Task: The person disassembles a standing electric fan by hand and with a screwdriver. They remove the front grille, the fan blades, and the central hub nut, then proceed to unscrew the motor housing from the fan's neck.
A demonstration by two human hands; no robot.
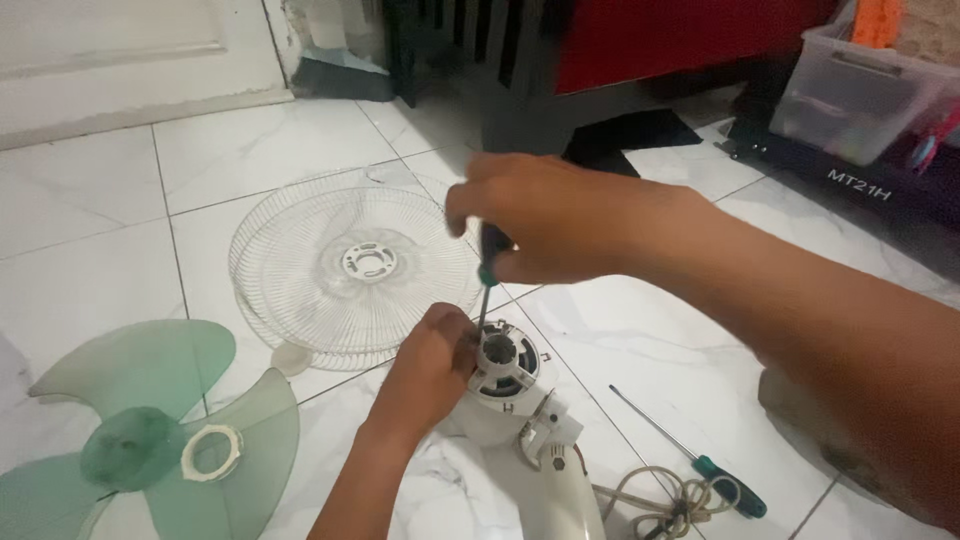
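Observation:
My right hand (540,215) grips a screwdriver (488,275) with a dark and green handle, its shaft pointing down into the front of a white fan motor housing (505,365) that lies on the tiled floor. Against the left side of that housing rests my left hand (428,365), fingers curled at the rim beside the screwdriver tip. The fan's white neck and stand (555,470) run toward the bottom edge.
A white wire fan grille (345,265) lies flat behind the motor. A green three-blade fan propeller (150,430) with a white ring nut (212,452) sits at lower left. A second green-handled screwdriver (700,460) and a coiled cord (665,500) lie at right. Dark furniture and a clear plastic bin (860,90) stand behind.

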